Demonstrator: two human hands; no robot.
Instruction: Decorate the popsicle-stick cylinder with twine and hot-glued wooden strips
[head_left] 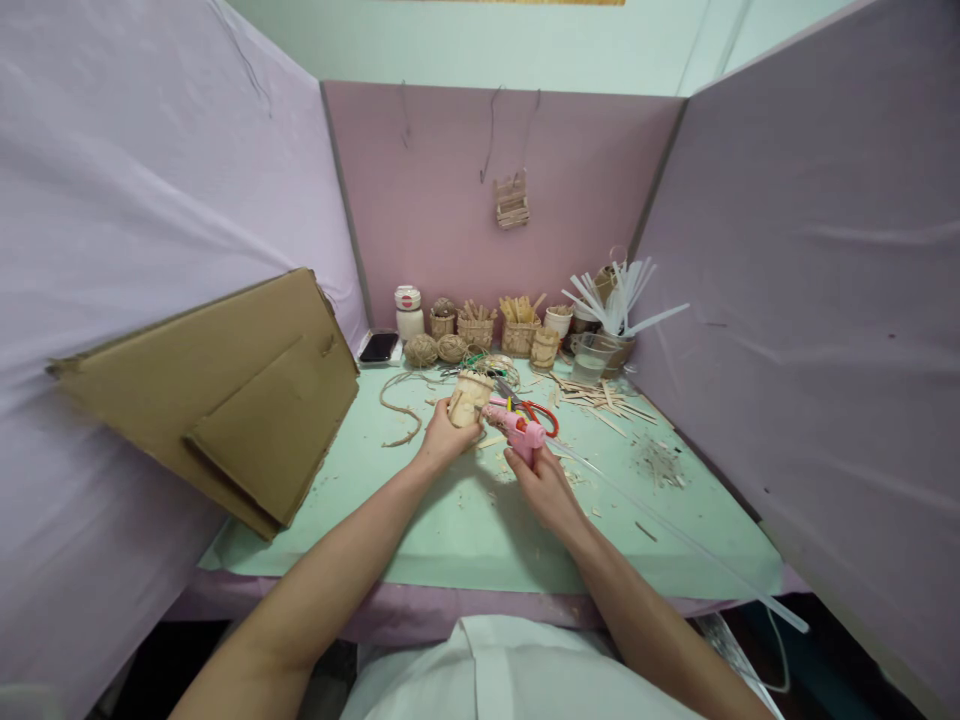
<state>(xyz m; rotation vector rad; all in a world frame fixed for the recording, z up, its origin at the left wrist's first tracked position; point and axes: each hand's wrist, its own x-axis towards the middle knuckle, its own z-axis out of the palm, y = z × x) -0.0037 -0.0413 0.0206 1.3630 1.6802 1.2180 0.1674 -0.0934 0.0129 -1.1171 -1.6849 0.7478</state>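
My left hand [448,437] is closed round a small pale wooden pot [470,397], held tilted above the table. In my right hand [544,484] is a pink hot glue gun [526,432], fingers wrapped round its handle. The gun's nozzle points left and reaches the pot's right side; whether it touches is too small to tell. A long clear glue stick [675,532] sticks out of the gun's back and runs down to the right past the table edge. Behind the gun lie red-handled scissors [541,417], partly hidden by it.
Balls of twine [421,350], small baskets of sticks [518,336] and a cup of glue sticks [615,320] line the back. Thin wood strips [604,398] and a scrap pile [661,463] lie right. A cardboard sheet [225,400] leans at left; a phone [379,347] lies behind it.
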